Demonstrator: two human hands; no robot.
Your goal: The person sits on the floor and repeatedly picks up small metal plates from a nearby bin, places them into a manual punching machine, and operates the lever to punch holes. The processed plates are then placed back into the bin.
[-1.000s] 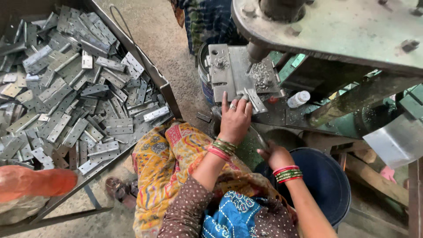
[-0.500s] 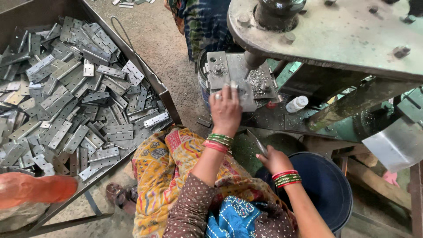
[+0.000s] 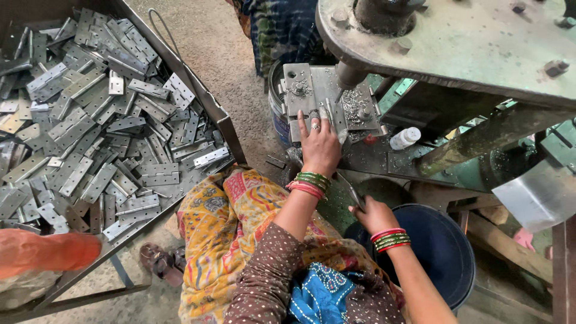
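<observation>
My left hand (image 3: 319, 146) lies on the grey die plate (image 3: 300, 90) of a press, fingers stretched over a narrow metal hinge leaf (image 3: 329, 110) just beside the punch (image 3: 347, 76). My right hand (image 3: 373, 214) is lower, over the rim of a dark blue bucket (image 3: 447, 252), closed on another thin metal hinge leaf (image 3: 350, 189) that points up and left. Both wrists carry green and red bangles. Metal shavings cover the right part of the die plate.
A big metal tray (image 3: 231, 129) on the left holds several grey hinge leaves (image 3: 120, 126). The green press frame (image 3: 462, 42) overhangs the top right. A small white bottle (image 3: 405, 138) lies by the die. Another person's orange sleeve (image 3: 51, 252) is at the bottom left; sandals (image 3: 161, 262) are on the floor.
My left hand has slid up from the plate's front edge onto the die, next to the punch. My right hand has risen slightly with its hinge leaf.
</observation>
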